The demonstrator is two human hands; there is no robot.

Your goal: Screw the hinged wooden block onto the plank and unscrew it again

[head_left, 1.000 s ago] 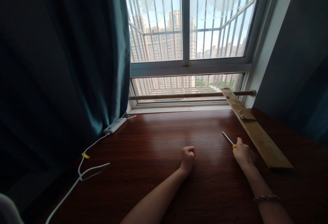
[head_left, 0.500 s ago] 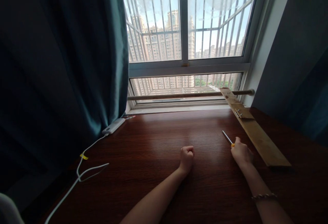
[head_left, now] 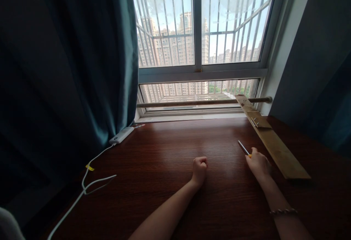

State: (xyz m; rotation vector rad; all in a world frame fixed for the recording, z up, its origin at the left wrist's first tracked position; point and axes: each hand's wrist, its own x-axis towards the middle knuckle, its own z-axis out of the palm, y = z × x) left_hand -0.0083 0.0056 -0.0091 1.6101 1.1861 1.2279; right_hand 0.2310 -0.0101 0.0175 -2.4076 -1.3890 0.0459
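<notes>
My right hand (head_left: 258, 164) grips a screwdriver (head_left: 242, 146) whose yellow handle is mostly hidden in the fingers. Its metal shaft points up and to the left, over the table. Just right of that hand, a long brown board (head_left: 281, 150), which looks like cardboard or thin wood, slants toward the window. On a folded or stacked piece across the board lie several small metal pieces (head_left: 254, 122), perhaps screws. My left hand (head_left: 200, 171) is closed in a fist above or on the table; nothing shows sticking out of it.
The dark red wooden table (head_left: 170, 148) runs to the window sill. A white power strip or power bank (head_left: 122, 135) with a white cable (head_left: 83, 185) lies at left, beside the blue curtain (head_left: 109, 68). A horizontal rail (head_left: 186, 103) crosses before the window, under the board's far end.
My right hand and the screwdriver have shifted very slightly. The left fist and the board look the same.
</notes>
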